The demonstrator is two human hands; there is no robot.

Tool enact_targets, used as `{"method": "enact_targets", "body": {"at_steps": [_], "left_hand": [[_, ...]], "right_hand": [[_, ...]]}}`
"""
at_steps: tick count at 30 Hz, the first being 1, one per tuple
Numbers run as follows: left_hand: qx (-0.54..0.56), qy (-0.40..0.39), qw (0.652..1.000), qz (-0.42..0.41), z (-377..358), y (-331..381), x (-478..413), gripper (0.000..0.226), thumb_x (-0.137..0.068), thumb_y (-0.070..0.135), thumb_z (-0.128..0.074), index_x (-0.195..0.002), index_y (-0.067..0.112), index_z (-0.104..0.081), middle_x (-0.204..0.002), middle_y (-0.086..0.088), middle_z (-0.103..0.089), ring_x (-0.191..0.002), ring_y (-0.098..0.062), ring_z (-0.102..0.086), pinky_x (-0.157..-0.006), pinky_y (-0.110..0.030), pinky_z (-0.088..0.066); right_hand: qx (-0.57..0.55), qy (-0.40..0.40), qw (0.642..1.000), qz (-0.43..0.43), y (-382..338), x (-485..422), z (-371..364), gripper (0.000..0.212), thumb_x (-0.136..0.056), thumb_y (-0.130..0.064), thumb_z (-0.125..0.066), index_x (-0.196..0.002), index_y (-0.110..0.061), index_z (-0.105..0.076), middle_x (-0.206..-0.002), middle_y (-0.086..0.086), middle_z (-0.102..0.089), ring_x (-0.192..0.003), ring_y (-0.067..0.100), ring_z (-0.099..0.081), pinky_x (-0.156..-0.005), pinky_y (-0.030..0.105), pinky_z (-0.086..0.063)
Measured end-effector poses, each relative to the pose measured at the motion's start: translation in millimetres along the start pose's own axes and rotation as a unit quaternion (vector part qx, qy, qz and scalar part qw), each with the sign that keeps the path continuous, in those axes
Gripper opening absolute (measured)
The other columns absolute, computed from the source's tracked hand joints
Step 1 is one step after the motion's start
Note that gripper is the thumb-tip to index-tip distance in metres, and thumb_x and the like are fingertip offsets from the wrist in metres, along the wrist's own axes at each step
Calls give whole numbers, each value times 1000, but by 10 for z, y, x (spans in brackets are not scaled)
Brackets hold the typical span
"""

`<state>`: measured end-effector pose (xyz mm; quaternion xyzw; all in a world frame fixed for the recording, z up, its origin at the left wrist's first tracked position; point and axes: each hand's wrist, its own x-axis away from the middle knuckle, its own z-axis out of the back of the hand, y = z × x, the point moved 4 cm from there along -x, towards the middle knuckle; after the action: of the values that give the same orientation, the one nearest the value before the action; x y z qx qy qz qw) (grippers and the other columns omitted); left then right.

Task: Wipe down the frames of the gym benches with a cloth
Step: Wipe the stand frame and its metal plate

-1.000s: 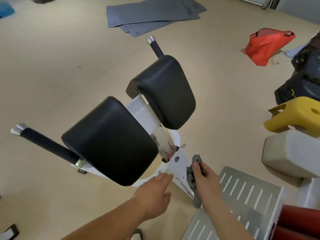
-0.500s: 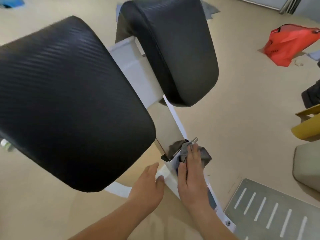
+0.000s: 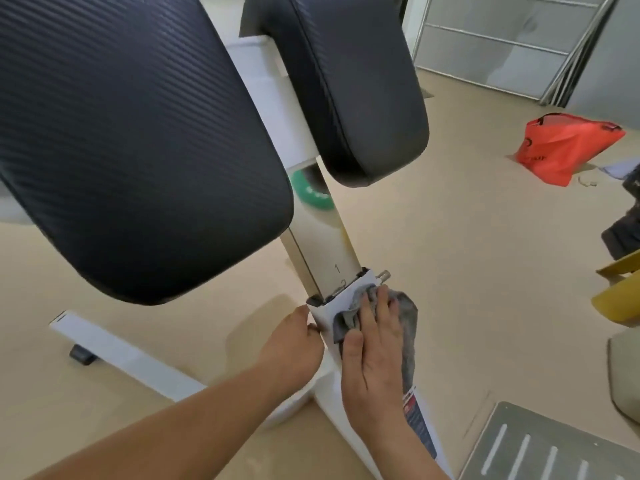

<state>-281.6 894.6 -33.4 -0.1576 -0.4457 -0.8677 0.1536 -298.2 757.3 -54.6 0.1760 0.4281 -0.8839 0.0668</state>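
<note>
A gym bench fills the view, with two black pads on a white frame. A steel post marked with numbers slides into the white sleeve of the frame. My right hand presses a grey cloth flat against the right side of that sleeve, just below a metal pin. My left hand rests against the sleeve's left side, its fingers curled around the edge. A white base bar runs out to the left on the floor.
A grey slotted footplate lies at the bottom right. A red plastic bag sits on the beige floor to the right, with yellow and dark equipment at the right edge. Metal shelving panels lean against the far wall.
The view has closed in on the bench post. My right hand with the cloth has slid up the white frame to the sleeve's top, and my left hand has followed to the sleeve's left side.
</note>
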Motion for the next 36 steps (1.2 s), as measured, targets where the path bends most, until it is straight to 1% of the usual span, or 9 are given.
{"method": "enact_targets", "body": {"at_steps": [5, 9, 15, 19, 24, 26, 29, 33, 36], "left_hand": [[2, -15, 1000, 17, -10, 62, 158, 27, -110, 23, -31, -131, 20, -47, -119, 1, -58, -107, -23, -52, -86, -31, -42], [18, -42, 999, -8, -128, -118, 281, 60, -106, 55, -33, -158, 26, -29, -158, 3, -42, -140, -19, -46, -113, -35, -36], [-3, -66, 995, -74, -203, -179, 240, 61, -95, 73, -32, -145, 39, -39, -145, 9, -54, -123, -20, -60, -107, -44, -47], [4, -62, 994, -88, -199, -161, 265, 42, -101, 64, -33, -132, 39, -48, -117, 15, -64, -99, -13, -65, -97, -40, -52], [34, -25, 996, -83, -180, -119, 299, 24, -106, 50, -39, -115, 33, -52, -98, 16, -62, -86, -1, -59, -80, -25, -51], [26, 3, 996, -90, -259, -97, 353, 32, -106, 48, -40, -129, 27, -47, -120, 13, -63, -107, -7, -61, -90, -29, -51], [17, 30, 993, -111, -379, -34, 470, 62, -106, 45, -39, -156, 18, -15, -156, 2, -42, -136, -20, -49, -109, -37, -44], [19, 48, 989, -136, -331, -3, 559, 36, -106, 38, -42, -139, 27, -31, -137, 11, -53, -118, -9, -54, -93, -23, -42], [-15, 74, 985, -153, -158, 50, 555, 20, -107, 36, -38, -126, 36, -42, -121, 14, -62, -110, -10, -59, -94, -31, -48]], "right_hand": [[10, -23, 1000, 14, 117, -1, 15, 51, -105, -60, -11, -155, -57, 1, -170, -16, 2, -158, 14, 2, -125, 58, -12], [13, -16, 999, -28, 410, 282, 18, 62, -105, -59, -15, -162, -39, 1, -170, -15, 4, -158, 14, 2, -125, 58, -14], [5, -9, 994, -107, 525, 388, 42, 66, -101, -62, -16, -160, -37, 2, -169, -18, 7, -155, 5, 11, -127, 52, -9], [-2, -7, 999, -41, 186, 140, -19, 58, -105, -48, -21, -156, -50, 5, -170, -15, 3, -156, 9, 10, -127, 47, 1], [-1, 19, 999, -43, 433, 433, -21, 61, -105, -49, -25, -159, -49, 2, -170, -17, -1, -158, 12, 2, -126, 54, -10], [6, 29, 996, -79, 646, 597, 12, 61, -104, -58, -20, -160, -47, 2, -169, -22, 0, -157, 10, 2, -125, 56, -16], [7, 20, 992, -125, 785, 643, 43, 74, -99, -69, -13, -163, -32, -4, -166, -29, 7, -156, 6, 6, -126, 54, -16], [3, -41, 998, -57, 390, 375, 35, 65, -99, -69, -7, -158, -44, 4, -166, -27, 13, -155, 6, 14, -128, 44, 3], [14, -50, 999, 16, 86, 156, -55, 56, -105, -56, -18, -159, -46, -4, -170, -17, 7, -157, 12, 10, -126, 37, 10]]}}
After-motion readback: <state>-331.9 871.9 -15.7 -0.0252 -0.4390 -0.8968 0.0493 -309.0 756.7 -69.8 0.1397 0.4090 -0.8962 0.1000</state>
